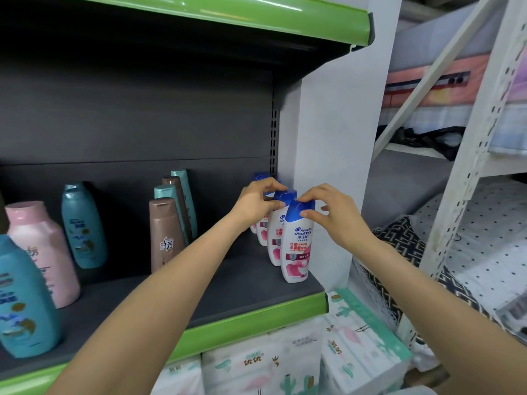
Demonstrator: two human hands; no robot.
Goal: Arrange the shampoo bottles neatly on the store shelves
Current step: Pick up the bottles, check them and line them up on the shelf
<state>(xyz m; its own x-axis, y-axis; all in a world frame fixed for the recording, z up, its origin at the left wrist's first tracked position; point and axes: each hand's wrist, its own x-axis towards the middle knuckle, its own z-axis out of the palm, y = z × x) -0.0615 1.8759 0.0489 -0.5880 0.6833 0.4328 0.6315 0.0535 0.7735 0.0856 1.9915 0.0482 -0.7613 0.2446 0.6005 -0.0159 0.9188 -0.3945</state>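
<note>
At the far left of the frame a large teal bottle (22,295) is seen standing on the dark shelf board (228,292), with a pink bottle (42,252) just behind it and a second teal bottle (82,226) farther back. Toward the centre, a brown bottle (165,235) is set at the front of a short row of alternating teal and brown bottles (178,192) running back to the rear panel.

Right of centre, a row of white Head & Shoulders shampoo bottles with blue caps is lined up against the white side panel (336,138) at the shelf's right end. The left hand (259,201) is curled over the blue cap of the second bottle (275,232), its fingers bent around the top. The front bottle (296,243) is held upright near the green shelf edge (256,323); its cap is pinched between thumb and forefinger of the right hand (330,212), the remaining fingers being spread loosely.

In the lower right, patterned white packages (285,363) are stacked below the shelf, and folded bedding (470,238) is seen on a white metal rack (462,166).
</note>
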